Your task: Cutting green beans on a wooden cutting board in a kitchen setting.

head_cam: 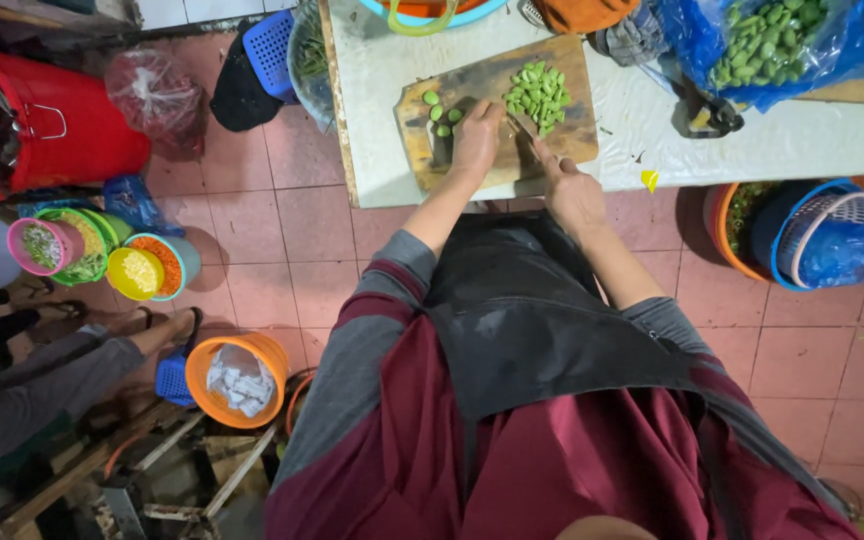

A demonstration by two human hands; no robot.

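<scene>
Two bare hands worked over a worn wooden cutting board [422,140] on the white table [752,140]. The left hand [476,137] lay flat, fingers pressed together on the board beside a few green beans [442,108]. The right hand [572,190] curled tight around a knife [522,125], blade near the pile of cut green beans [540,95].
</scene>
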